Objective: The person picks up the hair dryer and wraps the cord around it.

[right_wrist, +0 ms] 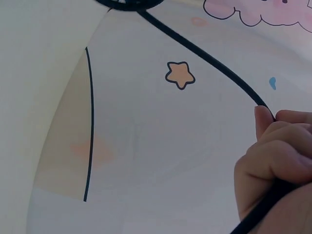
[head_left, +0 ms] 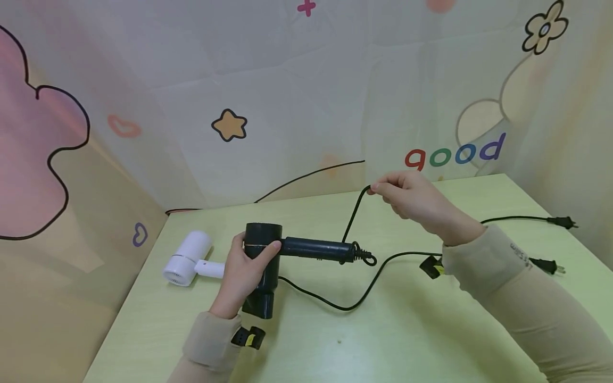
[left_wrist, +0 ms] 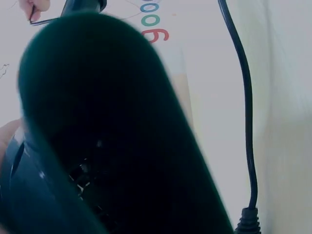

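Note:
My left hand [head_left: 245,272] grips a dark navy hair dryer [head_left: 316,249] by its barrel, thumb across the front. The handle points right, and its nozzle faces down toward me. That wide nozzle [left_wrist: 122,97] fills much of the left wrist view. Up and to the right, my right hand [head_left: 416,201] pinches the dryer's black cord [head_left: 353,215] between thumb and fingertips. The cord rises at a slant from behind the handle to those fingers. In the right wrist view, the cord [right_wrist: 204,56] enters the right hand [right_wrist: 278,151] and comes out below it.
A white hair dryer [head_left: 188,259] lies on the pale green table [head_left: 383,340] at the left, its handle partly behind my left hand. A black cord [head_left: 345,308] curves rightward over the tabletop. Two plugs [head_left: 561,222] lie near the right edge. A printed curtain [head_left: 297,106] hangs behind.

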Tool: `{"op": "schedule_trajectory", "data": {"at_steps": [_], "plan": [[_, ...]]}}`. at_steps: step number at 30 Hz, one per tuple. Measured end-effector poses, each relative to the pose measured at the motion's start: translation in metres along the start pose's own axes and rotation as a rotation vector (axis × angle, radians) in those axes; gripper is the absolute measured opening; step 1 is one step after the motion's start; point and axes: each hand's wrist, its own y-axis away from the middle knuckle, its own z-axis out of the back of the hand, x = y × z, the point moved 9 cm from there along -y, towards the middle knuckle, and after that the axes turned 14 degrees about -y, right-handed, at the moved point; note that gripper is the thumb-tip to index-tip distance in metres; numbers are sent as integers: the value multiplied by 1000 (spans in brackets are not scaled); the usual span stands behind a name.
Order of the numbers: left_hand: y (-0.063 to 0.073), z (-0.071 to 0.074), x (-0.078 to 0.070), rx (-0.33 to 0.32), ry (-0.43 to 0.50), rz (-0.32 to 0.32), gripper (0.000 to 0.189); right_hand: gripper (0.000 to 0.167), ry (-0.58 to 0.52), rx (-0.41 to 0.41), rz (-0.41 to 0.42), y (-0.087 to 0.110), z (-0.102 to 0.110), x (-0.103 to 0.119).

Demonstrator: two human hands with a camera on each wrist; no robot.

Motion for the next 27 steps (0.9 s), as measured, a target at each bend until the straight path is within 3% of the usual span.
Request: {"op": "schedule_trajectory", "data": {"at_steps": [8, 15, 19, 27], "plan": [[-7, -11, -3, -28, 35, 19, 88, 29, -28, -27, 39, 13, -9, 15], [-12, -15, -5, -59, 62, 47, 91, 21, 114, -54, 146, 30, -26, 24], [-15, -15, -6, -81, 92, 58, 89, 21, 134, -21, 202, 40, -39, 23], [-21, -11, -9, -104, 125, 68, 88, 23, 113, 53, 205, 55, -57, 3]]}}
